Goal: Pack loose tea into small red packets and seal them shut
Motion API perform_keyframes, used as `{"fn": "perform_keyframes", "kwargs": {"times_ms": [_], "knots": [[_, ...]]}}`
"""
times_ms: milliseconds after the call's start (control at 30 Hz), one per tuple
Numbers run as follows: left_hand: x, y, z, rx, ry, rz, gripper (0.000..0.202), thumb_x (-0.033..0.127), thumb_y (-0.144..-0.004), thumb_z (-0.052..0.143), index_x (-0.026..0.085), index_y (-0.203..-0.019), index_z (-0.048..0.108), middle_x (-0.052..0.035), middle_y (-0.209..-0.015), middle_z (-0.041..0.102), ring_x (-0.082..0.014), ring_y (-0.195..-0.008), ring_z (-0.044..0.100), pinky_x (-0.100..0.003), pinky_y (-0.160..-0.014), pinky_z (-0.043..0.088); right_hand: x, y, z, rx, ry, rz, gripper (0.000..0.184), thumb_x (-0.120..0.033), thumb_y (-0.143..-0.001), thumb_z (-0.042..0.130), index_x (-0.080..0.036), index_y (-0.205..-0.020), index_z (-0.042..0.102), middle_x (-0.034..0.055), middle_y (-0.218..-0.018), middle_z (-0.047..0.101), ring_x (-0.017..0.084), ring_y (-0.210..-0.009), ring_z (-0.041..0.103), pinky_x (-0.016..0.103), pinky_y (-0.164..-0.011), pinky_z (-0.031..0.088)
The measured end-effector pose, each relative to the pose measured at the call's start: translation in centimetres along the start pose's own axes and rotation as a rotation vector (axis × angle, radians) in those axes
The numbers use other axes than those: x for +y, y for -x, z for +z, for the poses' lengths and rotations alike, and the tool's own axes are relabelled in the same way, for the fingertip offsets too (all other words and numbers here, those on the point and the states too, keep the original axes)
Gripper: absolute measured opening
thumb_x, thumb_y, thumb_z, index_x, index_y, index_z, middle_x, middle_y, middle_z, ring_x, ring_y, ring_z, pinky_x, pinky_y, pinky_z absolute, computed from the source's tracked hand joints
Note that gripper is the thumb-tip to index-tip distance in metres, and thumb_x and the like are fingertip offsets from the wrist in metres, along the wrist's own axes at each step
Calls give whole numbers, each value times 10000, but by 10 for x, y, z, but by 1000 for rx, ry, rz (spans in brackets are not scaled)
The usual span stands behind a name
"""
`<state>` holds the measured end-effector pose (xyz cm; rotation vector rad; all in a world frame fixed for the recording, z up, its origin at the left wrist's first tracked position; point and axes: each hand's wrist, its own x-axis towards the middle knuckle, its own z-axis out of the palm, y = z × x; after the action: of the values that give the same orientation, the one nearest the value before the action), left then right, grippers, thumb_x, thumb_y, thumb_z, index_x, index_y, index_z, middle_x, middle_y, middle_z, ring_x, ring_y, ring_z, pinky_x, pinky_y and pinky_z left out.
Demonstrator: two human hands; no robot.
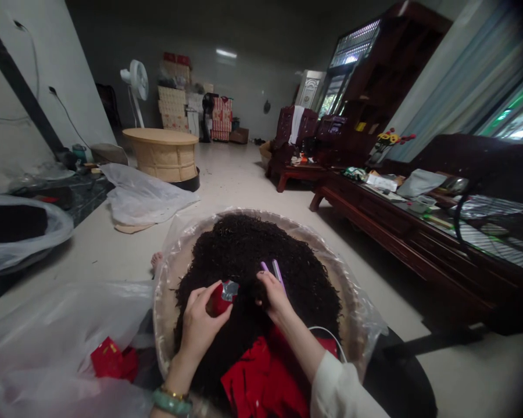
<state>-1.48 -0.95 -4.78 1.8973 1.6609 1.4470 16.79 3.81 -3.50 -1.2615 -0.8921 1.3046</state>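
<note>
A wide round basket [160, 313] lined with clear plastic holds a heap of dark, dried, tea-like leaves [253, 238]. My left hand [200, 319] grips a small red foil packet [220, 299], its silvery open end turned towards the right. Just right of it, my right hand [272, 293] has its fingers curled over a dark clump that looks like a pinch of leaves; the fingers partly hide it. Right behind that hand, a purple two-armed tool [279, 273] lies on the heap. Several flat red packets [265, 377] lie at the basket's near side, partly under my right forearm.
A white cord [331, 337] loops at the basket's right. Plastic bags [70, 325] and red packets [113, 357] lie on the left. A long dark wooden table [375, 223] stands right, a round wicker stand [163, 154] and fan [137, 81] farther back.
</note>
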Motion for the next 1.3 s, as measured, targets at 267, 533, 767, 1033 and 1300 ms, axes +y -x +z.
{"fn": "perform_keyframes", "kwargs": {"times_ms": [267,533,767,1033,1300], "knots": [[13,-8,10,-69,-54,23,464,239,-670,707,241,-1130,646,-54,-956,633,-218,-886,625,-361,-803,552,-37,4,6,-51,-786,425,287,-388,-894,413,-189,-807,601,55,-740,701,171,-655,660,299,-553,540],[24,-13,16,-75,-150,21,509,156,-629,705,242,-1127,642,-44,-940,665,-227,-874,619,-350,-770,552,-44,7,27,21,-774,129,327,-480,-869,417,-215,-832,605,36,-774,706,219,-850,684,424,-837,540],[27,-13,19,-71,-196,-33,536,136,-612,712,249,-1131,637,-39,-914,648,-219,-859,626,-322,-739,549,-42,18,37,-45,-615,-63,367,-566,-812,525,-217,-845,635,13,-872,707,200,-914,655,388,-956,464],[25,-10,25,-101,-148,-116,520,151,-622,718,243,-1127,637,-47,-951,619,-214,-880,627,-335,-781,548,-18,18,32,-29,-127,-199,358,-502,-833,497,-217,-879,707,34,-993,689,213,-1004,590,357,-958,420],[9,-4,38,-42,9,-47,514,214,-666,719,225,-1160,576,-59,-972,666,-237,-932,635,-404,-842,543,-1,2,10,-92,154,-86,325,-211,-723,519,-214,-1027,632,61,-1031,687,231,-969,628,388,-879,477]]}}
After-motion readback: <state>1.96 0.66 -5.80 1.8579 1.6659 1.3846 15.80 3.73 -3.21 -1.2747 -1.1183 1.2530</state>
